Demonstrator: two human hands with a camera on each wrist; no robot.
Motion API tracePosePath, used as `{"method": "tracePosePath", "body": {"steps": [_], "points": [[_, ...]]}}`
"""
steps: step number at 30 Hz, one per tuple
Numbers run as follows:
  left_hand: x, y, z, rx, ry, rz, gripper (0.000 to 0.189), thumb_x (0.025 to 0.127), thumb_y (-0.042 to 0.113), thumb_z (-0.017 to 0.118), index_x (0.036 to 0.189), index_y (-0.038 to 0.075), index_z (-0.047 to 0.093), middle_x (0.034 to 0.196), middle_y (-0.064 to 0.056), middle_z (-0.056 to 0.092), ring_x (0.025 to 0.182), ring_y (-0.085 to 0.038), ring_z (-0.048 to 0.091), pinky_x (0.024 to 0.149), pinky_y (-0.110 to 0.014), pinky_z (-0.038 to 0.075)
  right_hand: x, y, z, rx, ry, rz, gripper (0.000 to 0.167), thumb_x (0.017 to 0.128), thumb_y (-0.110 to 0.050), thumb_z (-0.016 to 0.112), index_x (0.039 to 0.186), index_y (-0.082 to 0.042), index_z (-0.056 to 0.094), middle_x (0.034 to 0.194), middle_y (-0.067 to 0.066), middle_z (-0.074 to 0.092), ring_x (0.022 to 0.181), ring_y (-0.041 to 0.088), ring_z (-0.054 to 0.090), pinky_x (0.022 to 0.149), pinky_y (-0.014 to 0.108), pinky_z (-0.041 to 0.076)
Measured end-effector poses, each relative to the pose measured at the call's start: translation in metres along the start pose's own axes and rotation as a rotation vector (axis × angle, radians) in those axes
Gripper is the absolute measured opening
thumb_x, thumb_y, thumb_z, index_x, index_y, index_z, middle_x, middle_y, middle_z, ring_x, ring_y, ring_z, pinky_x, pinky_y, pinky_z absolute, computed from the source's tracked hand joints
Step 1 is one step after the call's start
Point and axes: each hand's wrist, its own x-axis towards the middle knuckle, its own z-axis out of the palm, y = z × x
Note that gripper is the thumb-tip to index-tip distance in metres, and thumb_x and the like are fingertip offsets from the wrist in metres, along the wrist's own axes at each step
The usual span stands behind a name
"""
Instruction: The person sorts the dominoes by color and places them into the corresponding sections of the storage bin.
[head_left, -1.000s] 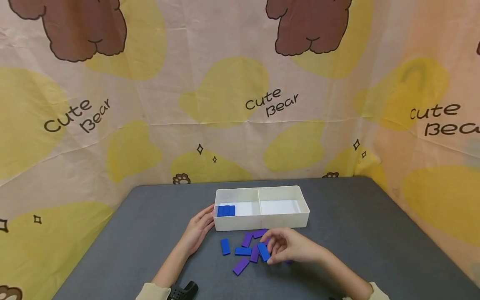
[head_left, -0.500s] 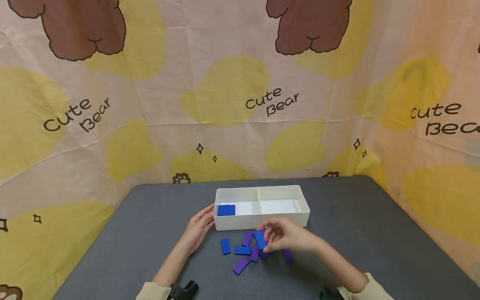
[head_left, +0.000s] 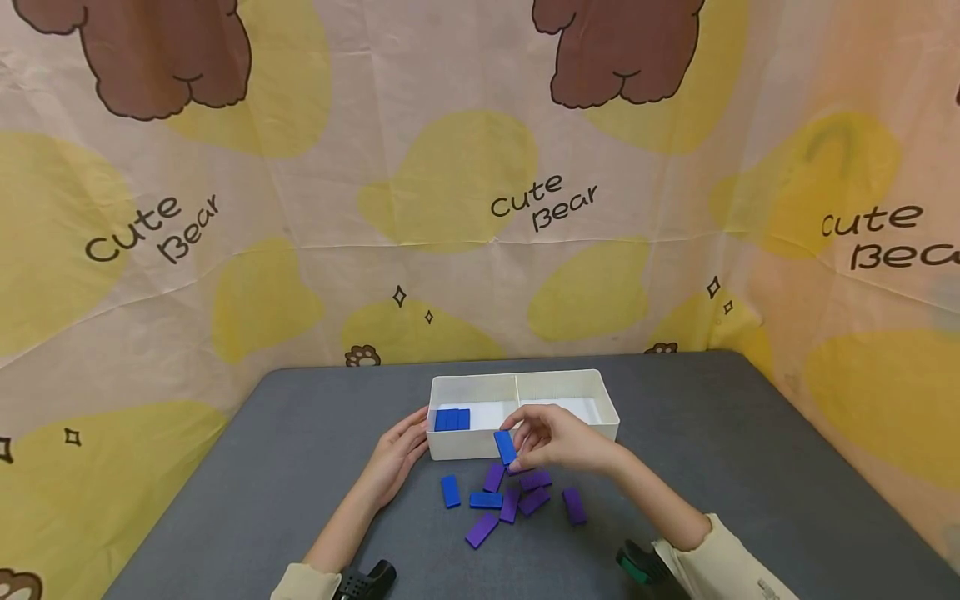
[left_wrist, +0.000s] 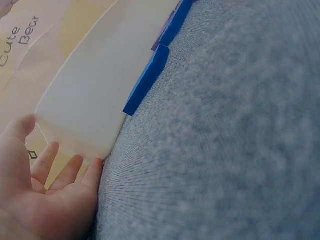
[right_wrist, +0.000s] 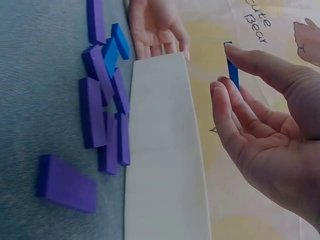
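Observation:
My right hand (head_left: pixel 558 437) pinches a blue block (head_left: pixel 506 447) between thumb and fingers, raised near the front wall of a white two-compartment box (head_left: pixel 465 448). In the right wrist view the same blue block (right_wrist: pixel 233 70) is seen edge-on at the fingertips. My left hand (head_left: pixel 397 458) rests its straight fingers against the box's left end, which the left wrist view also shows at the box (left_wrist: pixel 95 75). Inside the left compartment several blue blocks (head_left: pixel 452 420) stand side by side in the front left corner.
In front of the box lie two loose blue blocks (head_left: pixel 450 492) and several purple blocks (head_left: pixel 482 530), some touching. One purple block (head_left: pixel 574 506) sits apart on the right. The grey table (head_left: pixel 322 433) ends at a printed cloth backdrop (head_left: pixel 450 292).
My right hand has lifted the blue block off the pile and carried it forward and slightly left to the box's front wall. The left hand has stayed put.

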Motion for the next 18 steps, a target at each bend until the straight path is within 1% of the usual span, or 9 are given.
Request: {"method": "tracePosePath", "body": {"steps": [7, 12, 15, 18], "points": [[0.001, 0.0, 0.0, 0.005, -0.001, -0.002, 0.057, 0.111, 0.018, 0.052, 0.161, -0.005, 0.035, 0.167, -0.026, 0.035, 0.154, -0.04, 0.035, 0.121, -0.039, 0.039, 0.013, -0.005, -0.002, -0.032, 0.049, 0.049, 0.044, 0.087, -0.001, 0.083, 0.126, 0.006, 0.064, 0.097, 0.008, 0.071, 0.085, 0.016, 0.068, 0.076, 0.024, 0.059], [0.001, 0.0, 0.0, 0.007, -0.004, -0.003, 0.058, 0.111, 0.018, 0.052, 0.161, -0.004, 0.035, 0.167, -0.026, 0.034, 0.155, -0.04, 0.034, 0.123, -0.042, 0.037, 0.022, -0.004, -0.004, -0.055, 0.078, 0.046, 0.046, 0.087, -0.003, 0.084, 0.126, 0.007, 0.064, 0.097, 0.01, 0.073, 0.086, 0.015, 0.07, 0.078, 0.025, 0.059], [0.001, 0.0, 0.0, 0.011, -0.008, 0.0, 0.058, 0.111, 0.019, 0.052, 0.161, -0.005, 0.035, 0.167, -0.026, 0.034, 0.155, -0.041, 0.034, 0.122, -0.041, 0.038, 0.028, -0.002, -0.005, -0.051, 0.089, 0.046, 0.047, 0.087, -0.004, 0.084, 0.127, 0.008, 0.064, 0.097, 0.011, 0.073, 0.086, 0.016, 0.07, 0.078, 0.026, 0.059], [0.001, 0.0, 0.0, 0.009, -0.009, 0.002, 0.058, 0.111, 0.019, 0.052, 0.161, -0.005, 0.035, 0.167, -0.026, 0.034, 0.155, -0.041, 0.034, 0.119, -0.035, 0.041, 0.032, -0.001, -0.006, -0.049, 0.101, 0.045, 0.047, 0.087, -0.005, 0.084, 0.127, 0.008, 0.064, 0.097, 0.011, 0.072, 0.087, 0.017, 0.071, 0.079, 0.027, 0.06]]}}
